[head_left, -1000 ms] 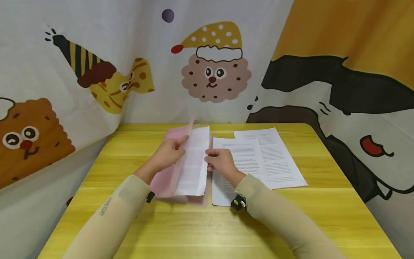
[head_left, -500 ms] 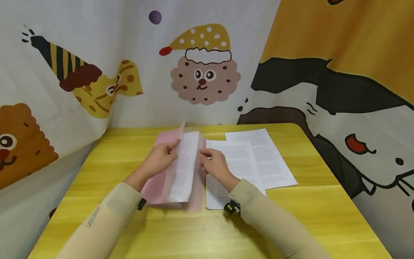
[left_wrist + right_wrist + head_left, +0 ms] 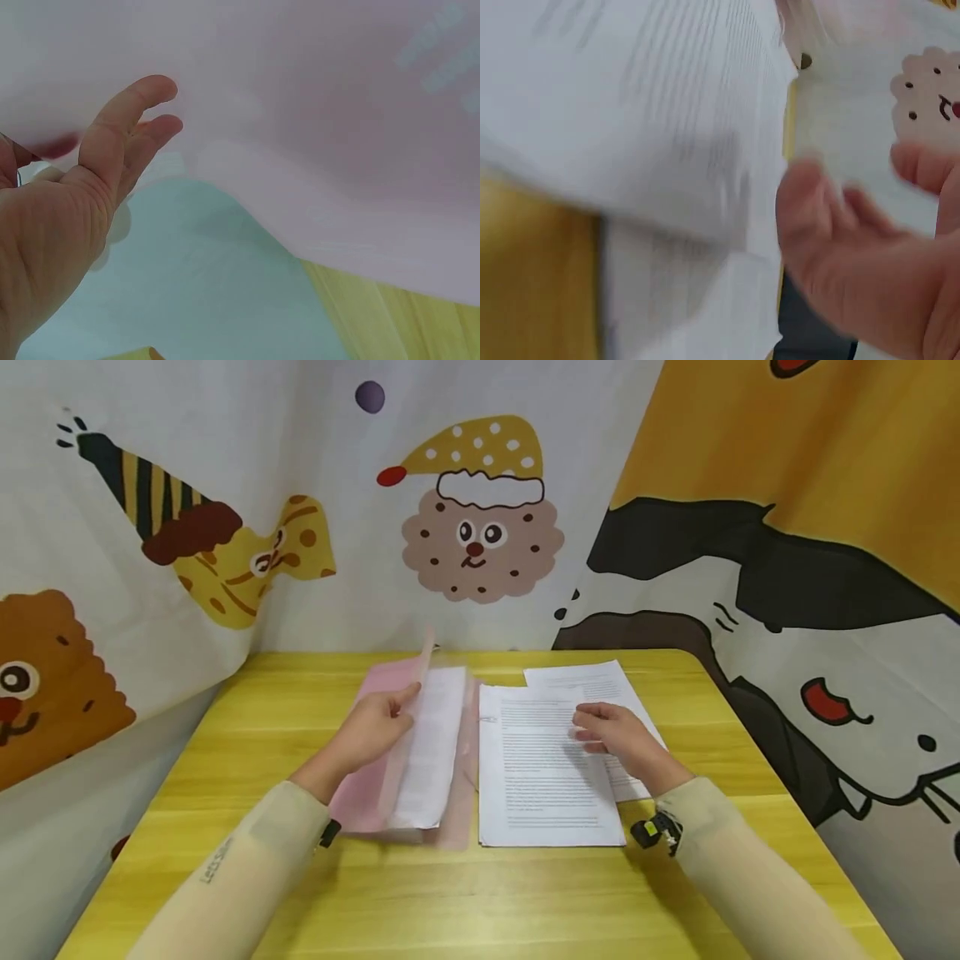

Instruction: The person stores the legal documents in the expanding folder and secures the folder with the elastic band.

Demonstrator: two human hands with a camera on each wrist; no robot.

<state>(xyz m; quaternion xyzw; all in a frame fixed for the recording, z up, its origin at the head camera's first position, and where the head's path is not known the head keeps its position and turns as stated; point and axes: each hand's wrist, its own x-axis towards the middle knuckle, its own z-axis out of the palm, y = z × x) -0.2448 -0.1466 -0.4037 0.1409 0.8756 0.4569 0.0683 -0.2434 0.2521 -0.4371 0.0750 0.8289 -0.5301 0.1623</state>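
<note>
In the head view a pink translucent folder [image 3: 360, 797] lies half opened at the left of the table. My left hand [image 3: 367, 727] pinches its raised cover near the edge. Close up in the left wrist view, the pale pink sheet [image 3: 300, 112] passes between thumb and fingers. White papers [image 3: 435, 735] stand partly inside the folder. To the right, a stack of printed papers [image 3: 551, 777] lies flat, with what looks like a paper clip [image 3: 488, 719] at its left edge. Above this stack's right side hovers my right hand [image 3: 618, 739], fingers loosely bent, holding nothing.
A second printed stack [image 3: 573, 675] lies partly under the first, farther right. The yellow wood-grain table [image 3: 480, 902] stretches toward me. Behind it hangs a white curtain [image 3: 480, 627] with cartoon prints.
My right hand has let go of the papers in the folder and moved right, over the printed stack. The folder's papers lean left against the cover. My left hand keeps its hold.
</note>
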